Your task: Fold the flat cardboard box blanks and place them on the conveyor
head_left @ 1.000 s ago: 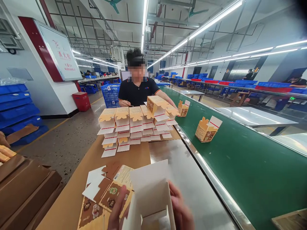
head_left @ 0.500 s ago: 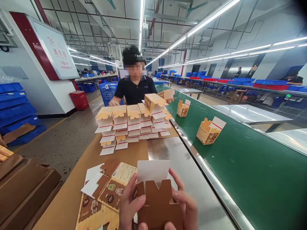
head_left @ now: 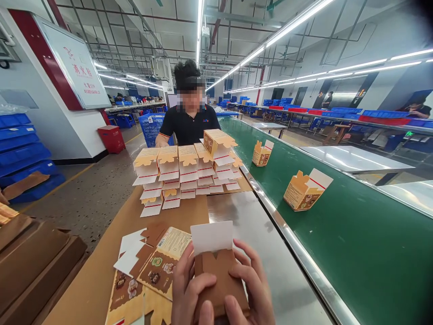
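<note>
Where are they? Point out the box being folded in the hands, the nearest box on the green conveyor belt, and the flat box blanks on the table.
folded box (head_left: 219, 280), head view, brown front panel.
box on the conveyor belt (head_left: 304, 192), head view, orange side panel.
flat box blanks (head_left: 152, 266), head view, printed top sheet.

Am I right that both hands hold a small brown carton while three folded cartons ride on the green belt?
Not quite: the head view shows two cartons on the green belt, one near and one farther. Both hands, left and right, do hold the brown carton.
</note>
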### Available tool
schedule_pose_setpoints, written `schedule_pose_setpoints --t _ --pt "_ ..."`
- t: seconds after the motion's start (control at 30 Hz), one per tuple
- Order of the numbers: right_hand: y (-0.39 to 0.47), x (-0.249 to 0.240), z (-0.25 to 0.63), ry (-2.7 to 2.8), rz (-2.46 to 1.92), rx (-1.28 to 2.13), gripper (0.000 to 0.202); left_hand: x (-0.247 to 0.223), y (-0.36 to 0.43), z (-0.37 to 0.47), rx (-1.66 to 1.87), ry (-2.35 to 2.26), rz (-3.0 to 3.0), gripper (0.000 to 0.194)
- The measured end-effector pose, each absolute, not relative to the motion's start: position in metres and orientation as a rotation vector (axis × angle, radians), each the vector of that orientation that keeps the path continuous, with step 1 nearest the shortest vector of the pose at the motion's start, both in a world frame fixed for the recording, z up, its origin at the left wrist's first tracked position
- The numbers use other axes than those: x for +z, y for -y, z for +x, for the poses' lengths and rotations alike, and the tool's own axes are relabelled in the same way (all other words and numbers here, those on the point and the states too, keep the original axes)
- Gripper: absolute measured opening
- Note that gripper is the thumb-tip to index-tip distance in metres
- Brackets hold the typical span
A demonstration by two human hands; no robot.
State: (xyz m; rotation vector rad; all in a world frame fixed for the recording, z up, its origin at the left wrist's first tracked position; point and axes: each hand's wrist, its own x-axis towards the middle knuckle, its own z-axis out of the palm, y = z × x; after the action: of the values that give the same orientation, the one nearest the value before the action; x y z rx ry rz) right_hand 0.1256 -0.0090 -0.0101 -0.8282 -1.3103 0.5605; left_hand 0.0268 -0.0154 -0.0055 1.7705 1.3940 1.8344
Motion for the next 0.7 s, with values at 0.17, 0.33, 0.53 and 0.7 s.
schedule_pose_setpoints --t 0.17,0.33,0.53,0.7 --pt "0.005 -0.02 0.134 1.443 -0.897 0.487 0.025 -0.008 0.006 0.025 1.824 -1.371 1.88 0.019" --pt "0.003 -0.026 0.139 1.524 -1.055 0.675 0.047 -0.022 0.004 0.03 1.739 -1.418 1.727 0.043" --pt "0.006 -0.025 0.146 1.5 -0.938 0.806 0.038 -0.019 0.011 0.03 1.813 -1.432 1.529 0.025" --pt "0.005 -0.025 0.159 1.643 -1.011 1.064 0.042 -0.026 0.015 0.037 1.856 -1.497 1.507 0.018"
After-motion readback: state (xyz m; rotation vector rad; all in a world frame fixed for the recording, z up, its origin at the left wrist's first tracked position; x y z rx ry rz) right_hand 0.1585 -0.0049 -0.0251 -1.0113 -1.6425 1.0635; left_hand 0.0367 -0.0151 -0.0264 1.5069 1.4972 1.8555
